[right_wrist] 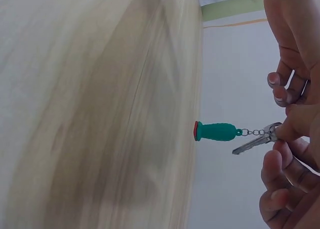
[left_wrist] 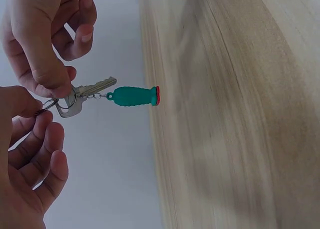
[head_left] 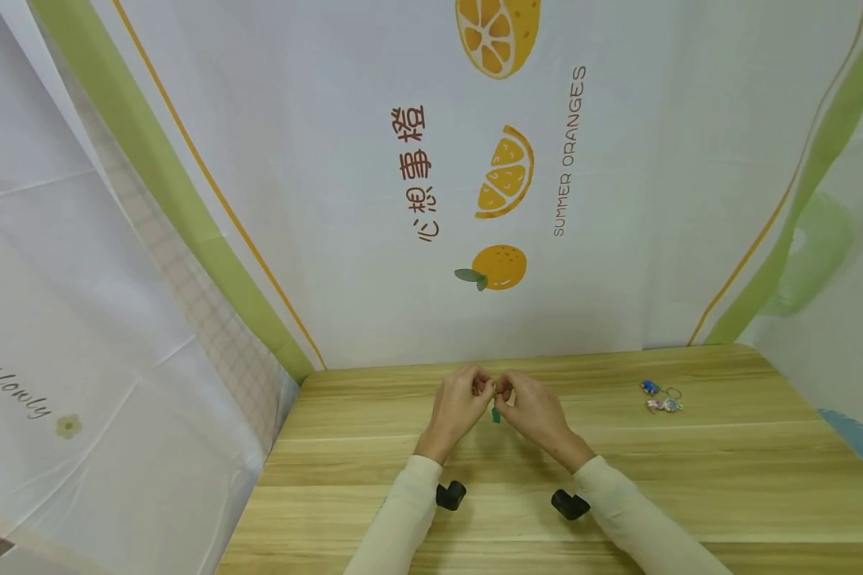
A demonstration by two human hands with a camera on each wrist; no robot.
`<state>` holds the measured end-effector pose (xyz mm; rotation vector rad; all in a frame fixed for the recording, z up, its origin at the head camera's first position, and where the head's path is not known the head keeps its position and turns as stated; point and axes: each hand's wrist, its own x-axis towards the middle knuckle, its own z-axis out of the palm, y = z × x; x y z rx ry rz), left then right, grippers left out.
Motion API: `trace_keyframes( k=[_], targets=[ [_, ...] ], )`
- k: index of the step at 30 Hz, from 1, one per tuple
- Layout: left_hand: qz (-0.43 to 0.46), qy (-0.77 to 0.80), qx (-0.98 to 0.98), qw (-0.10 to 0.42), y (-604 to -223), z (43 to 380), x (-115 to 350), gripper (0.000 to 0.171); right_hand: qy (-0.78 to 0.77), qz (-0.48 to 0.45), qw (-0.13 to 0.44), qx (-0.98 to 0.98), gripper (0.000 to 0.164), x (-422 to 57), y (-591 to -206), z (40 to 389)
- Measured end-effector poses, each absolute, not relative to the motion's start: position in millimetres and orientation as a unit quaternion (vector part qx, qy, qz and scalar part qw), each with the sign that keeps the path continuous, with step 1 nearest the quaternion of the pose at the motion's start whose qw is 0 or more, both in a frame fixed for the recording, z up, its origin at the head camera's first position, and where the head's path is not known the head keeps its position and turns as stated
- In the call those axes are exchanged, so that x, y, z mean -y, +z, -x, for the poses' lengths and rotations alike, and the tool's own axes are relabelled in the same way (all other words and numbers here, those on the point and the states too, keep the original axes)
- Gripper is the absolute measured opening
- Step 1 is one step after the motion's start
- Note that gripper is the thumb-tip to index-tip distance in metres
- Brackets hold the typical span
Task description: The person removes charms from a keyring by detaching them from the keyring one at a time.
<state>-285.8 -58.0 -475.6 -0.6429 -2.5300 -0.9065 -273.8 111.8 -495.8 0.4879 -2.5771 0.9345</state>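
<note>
While hands [head_left: 459, 403] [head_left: 535, 411] pinch it, a keychain [left_wrist: 132, 96] (green) dangles.

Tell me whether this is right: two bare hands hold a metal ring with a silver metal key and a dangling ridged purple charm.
Wrong colour: the dangling ridged charm is green with a red end, as the left wrist view shows. The rest stands: the left hand and right hand hold the metal ring with the silver metal key.

On your wood-grained desk [head_left: 733, 463], toward the right, lie a blue trinket [head_left: 650, 387], a ring [head_left: 674, 393] and a multicoloured trinket [head_left: 665, 406].
</note>
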Motion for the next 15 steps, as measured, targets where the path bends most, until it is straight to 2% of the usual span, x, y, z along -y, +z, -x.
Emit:
trace_keyframes(
  k=[15],
  targets=[
    [0.277, -0.354, 0.884, 0.133, -478.3, 288.3, 66.7, 0.012, 0.302, -0.198, 0.219, 0.906, 0.009, -114.1, -502.8, 278.2]
  ],
)
